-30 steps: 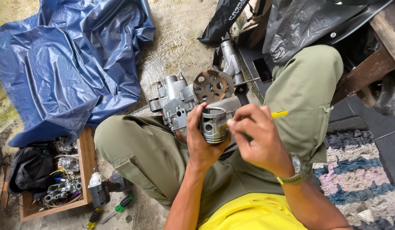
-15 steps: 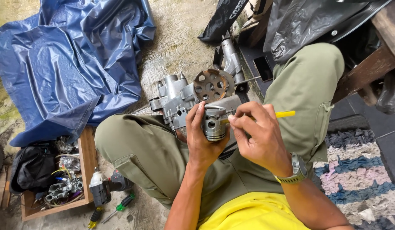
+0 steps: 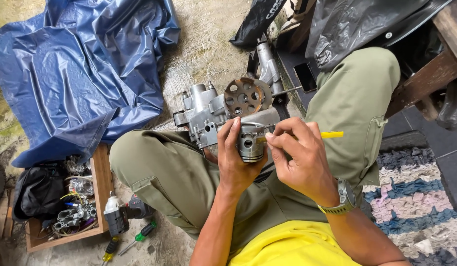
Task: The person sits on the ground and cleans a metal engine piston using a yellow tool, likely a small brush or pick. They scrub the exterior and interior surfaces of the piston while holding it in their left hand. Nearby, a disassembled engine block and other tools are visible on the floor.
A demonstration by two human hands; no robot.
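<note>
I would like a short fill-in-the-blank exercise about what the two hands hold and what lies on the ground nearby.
1. The left hand grips a silver metal ____ with ring grooves.
2. The right hand holds a thin tool with a ____ handle against it.
3. The crumpled plastic tarpaulin on the ground is ____.
4. The brown wooden tray of small parts lies beside the person's ____ knee.

Missing words: piston; yellow; blue; left

olive trousers, yellow shirt, grey wristwatch
</note>
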